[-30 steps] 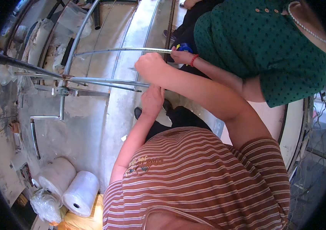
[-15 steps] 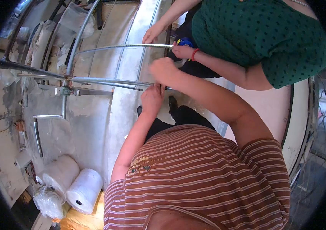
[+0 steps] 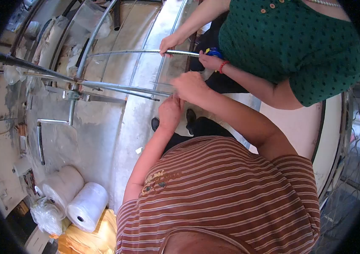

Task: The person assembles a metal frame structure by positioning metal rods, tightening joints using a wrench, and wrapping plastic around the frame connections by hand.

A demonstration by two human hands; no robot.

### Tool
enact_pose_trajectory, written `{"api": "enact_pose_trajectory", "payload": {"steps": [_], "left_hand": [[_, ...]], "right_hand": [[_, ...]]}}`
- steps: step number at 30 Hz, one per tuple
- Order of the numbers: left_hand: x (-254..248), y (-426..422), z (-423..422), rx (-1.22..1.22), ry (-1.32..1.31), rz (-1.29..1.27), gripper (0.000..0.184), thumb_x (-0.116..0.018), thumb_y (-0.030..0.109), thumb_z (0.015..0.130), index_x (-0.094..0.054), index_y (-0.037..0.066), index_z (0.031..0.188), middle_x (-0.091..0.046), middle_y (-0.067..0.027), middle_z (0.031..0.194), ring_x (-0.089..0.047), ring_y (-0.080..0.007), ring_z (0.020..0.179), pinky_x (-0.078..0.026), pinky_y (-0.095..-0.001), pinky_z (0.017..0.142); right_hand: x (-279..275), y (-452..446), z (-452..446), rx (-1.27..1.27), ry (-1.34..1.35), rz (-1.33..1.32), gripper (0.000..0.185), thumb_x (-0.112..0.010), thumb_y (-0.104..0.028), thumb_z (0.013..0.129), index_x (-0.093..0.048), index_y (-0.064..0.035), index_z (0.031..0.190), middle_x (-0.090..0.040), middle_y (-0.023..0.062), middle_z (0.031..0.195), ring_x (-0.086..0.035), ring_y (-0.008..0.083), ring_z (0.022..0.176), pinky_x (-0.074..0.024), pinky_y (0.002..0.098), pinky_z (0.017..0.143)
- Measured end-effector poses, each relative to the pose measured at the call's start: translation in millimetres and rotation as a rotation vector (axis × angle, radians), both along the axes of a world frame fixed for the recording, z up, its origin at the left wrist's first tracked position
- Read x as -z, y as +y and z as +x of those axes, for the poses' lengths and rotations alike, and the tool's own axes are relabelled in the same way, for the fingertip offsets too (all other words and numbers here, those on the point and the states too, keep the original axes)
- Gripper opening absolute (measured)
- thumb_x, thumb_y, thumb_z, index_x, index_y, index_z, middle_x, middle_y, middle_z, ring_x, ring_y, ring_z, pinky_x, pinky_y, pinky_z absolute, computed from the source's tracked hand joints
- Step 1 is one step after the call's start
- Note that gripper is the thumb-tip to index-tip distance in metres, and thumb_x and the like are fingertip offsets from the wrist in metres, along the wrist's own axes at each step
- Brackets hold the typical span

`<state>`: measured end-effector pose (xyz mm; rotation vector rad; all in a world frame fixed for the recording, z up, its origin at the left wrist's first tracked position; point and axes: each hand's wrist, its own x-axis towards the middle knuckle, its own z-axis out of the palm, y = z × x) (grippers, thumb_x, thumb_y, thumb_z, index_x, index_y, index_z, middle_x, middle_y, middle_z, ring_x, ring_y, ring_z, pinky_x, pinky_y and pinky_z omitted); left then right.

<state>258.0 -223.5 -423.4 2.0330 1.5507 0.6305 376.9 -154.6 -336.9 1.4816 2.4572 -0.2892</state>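
Observation:
My left hand point(image 3: 170, 112) is closed at the near end of a grey metal tube point(image 3: 125, 87), its fingertips pinched round the tube's tip. Just above and to the right, my right hand point(image 3: 192, 87) is bent at the wrist close to the left fingertips. Motion smears its fingers, so whether anything is in them is hidden. A thinner rod point(image 3: 135, 95) runs beside the tube. Both reach left to a clamp joint point(image 3: 74, 94) on an upright metal pipe point(image 3: 92, 37).
Across from me, a person in a green dotted top point(image 3: 269, 51) holds a blue tape measure point(image 3: 214, 53), its metal blade point(image 3: 133, 51) stretched left. A crank handle point(image 3: 41, 144) hangs below the joint. White plastic rolls point(image 3: 87, 206) stand at lower left.
My right hand has dropped slightly toward my left hand, which stays at the tube's end. The other person's hand now grips the tape blade, and the tape measure case has shifted right.

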Motion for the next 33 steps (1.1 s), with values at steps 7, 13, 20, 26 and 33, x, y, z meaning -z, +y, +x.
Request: {"api": "enact_pose_trajectory", "payload": {"steps": [7, 13, 20, 26, 33], "left_hand": [[-7.1, -5.8, 4.3, 0.016, -0.097, -0.029, 0.021, -0.058, 0.023, 0.09, -0.054, 0.004, 0.097, -0.063, -0.018, 0.085, -0.062, -0.0391, 0.08, -0.049, -0.0488, 0.066], [-11.2, 3.7, -11.3, 0.13, -0.09, -0.196, 0.024, -0.066, 0.021, 0.085, -0.056, 0.005, 0.099, -0.064, -0.0167, 0.09, -0.062, -0.0386, 0.085, -0.047, -0.0471, 0.071], [9.5, 26.9, -29.7, 0.238, -0.048, 0.191, 0.04, -0.075, 0.019, 0.073, -0.062, 0.011, 0.11, -0.061, -0.0057, 0.113, -0.054, -0.0252, 0.107, -0.038, -0.0425, 0.093], [39.0, 42.4, -27.9, 0.418, -0.105, -0.025, 0.038, -0.075, 0.022, 0.074, -0.064, 0.013, 0.109, -0.065, -0.0037, 0.102, -0.056, -0.0254, 0.103, -0.037, -0.0414, 0.091], [36.7, 47.4, -28.7, 0.395, -0.205, -0.12, 0.033, -0.076, 0.031, 0.073, -0.07, 0.014, 0.101, -0.066, -0.0032, 0.095, -0.056, -0.025, 0.096, -0.035, -0.0393, 0.089]], "right_hand": [[11.3, -3.0, -0.7, 0.014, -0.069, -0.045, 0.017, -0.073, -0.018, 0.069, -0.072, -0.0046, 0.079, -0.07, 0.0156, 0.081, -0.07, 0.0293, 0.079, -0.0547, 0.0389, 0.065], [-5.6, -26.4, 26.4, 0.116, 0.04, -0.056, 0.016, -0.063, -0.015, 0.079, -0.072, -0.0078, 0.09, -0.07, 0.0147, 0.084, -0.07, 0.0317, 0.082, -0.0543, 0.0437, 0.068], [-4.5, -72.9, 61.8, 0.285, 0.258, 0.014, 0.02, -0.059, -0.012, 0.081, -0.065, -0.0103, 0.1, -0.068, 0.0173, 0.082, -0.068, 0.0355, 0.08, -0.0525, 0.0484, 0.068], [-34.2, -52.5, 33.5, 0.238, 0.344, 0.102, 0.029, -0.062, -0.014, 0.08, -0.061, -0.0114, 0.109, -0.068, 0.016, 0.081, -0.068, 0.0358, 0.078, -0.0528, 0.0482, 0.067], [-16.7, -46.8, 25.8, 0.181, 0.306, 0.082, 0.029, -0.065, -0.019, 0.078, -0.063, -0.0127, 0.107, -0.068, 0.0147, 0.081, -0.068, 0.0367, 0.079, -0.0518, 0.0494, 0.068]]}}
